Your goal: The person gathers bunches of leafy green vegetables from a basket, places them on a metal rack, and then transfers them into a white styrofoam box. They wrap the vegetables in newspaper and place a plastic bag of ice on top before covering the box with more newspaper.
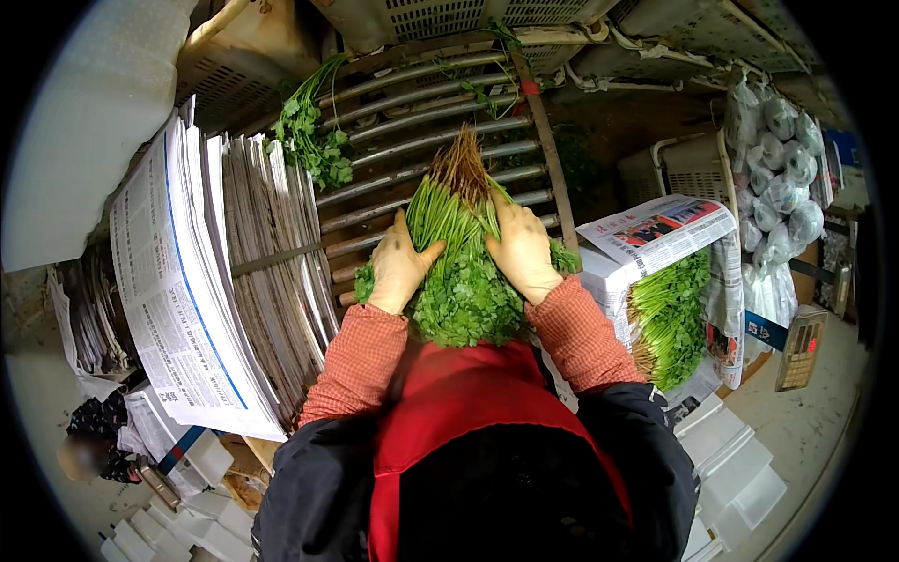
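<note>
A large bunch of coriander [460,246] lies before me on a rack of metal bars [379,186]. Its brown roots [460,158] point away from me and its leaves reach my red apron [477,393]. My left hand [402,263], in a pale glove, presses against the left side of the stems, thumb laid over them. From the right side my right hand [523,246], gloved alike, holds the stems with its fingers pointing forward. The bunch sits gripped between both hands. Its underside is hidden.
Stacked newspapers [189,281] stand close on my left. Loose coriander sprigs [316,140] hang over the rack's far left. At right, a newspaper-lined white box [604,274] holds more coriander [671,316], near plastic bags [779,175] and a scale display [801,348]. Another person [95,442] is at lower left.
</note>
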{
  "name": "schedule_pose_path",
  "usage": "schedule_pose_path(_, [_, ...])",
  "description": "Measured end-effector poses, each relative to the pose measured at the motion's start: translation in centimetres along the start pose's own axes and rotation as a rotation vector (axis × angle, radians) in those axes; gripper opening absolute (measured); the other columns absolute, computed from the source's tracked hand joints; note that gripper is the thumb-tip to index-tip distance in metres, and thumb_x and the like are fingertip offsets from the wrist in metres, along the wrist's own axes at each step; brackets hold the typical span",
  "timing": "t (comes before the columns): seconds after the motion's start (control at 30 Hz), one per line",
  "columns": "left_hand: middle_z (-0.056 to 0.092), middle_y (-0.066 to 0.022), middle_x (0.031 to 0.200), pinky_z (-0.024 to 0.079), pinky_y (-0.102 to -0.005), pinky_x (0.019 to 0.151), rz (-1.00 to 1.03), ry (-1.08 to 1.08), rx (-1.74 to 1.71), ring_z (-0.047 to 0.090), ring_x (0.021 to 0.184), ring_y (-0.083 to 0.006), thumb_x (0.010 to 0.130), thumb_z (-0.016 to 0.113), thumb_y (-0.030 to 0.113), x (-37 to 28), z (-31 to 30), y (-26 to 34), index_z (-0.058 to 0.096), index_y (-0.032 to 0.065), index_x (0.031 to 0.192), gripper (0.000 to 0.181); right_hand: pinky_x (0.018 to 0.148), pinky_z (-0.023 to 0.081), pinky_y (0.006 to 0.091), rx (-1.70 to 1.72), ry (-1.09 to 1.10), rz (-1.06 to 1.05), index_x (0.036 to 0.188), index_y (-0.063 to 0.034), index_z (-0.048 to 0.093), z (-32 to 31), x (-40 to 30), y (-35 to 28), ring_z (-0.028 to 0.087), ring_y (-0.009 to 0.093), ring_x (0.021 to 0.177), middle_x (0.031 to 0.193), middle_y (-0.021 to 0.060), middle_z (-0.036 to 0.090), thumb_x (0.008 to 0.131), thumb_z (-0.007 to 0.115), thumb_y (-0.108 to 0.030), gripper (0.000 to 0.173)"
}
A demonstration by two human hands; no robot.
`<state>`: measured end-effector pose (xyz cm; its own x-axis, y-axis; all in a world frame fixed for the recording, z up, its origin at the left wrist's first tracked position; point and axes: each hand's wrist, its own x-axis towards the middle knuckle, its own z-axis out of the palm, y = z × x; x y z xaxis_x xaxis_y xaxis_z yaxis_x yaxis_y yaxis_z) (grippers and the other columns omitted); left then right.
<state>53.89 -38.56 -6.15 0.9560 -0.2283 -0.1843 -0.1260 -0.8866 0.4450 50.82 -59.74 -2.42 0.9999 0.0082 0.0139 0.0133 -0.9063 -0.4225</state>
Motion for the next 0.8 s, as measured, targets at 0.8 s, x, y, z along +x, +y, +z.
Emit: schedule_pose_path(0.8, [0.047, -0.0317, 0.128, 0.041, -0.0441, 0.1, -0.131, 0.149, -0.283, 0.049, 0.118, -0.0425, 0.079, 0.069, 0.038, 0.2, -0.5, 0.9, 0.026, -0.0077, 0.139, 0.086, 0.089, 0.044, 0.0353, 0.709, -0.186, 0.416, 0.118, 0.0062, 0.057, 2.6, 4.7, 8.7, 0.06, 0.032, 0.103, 0.114, 0.0236, 0.061, 0.083, 0.068, -0.027, 0.05])
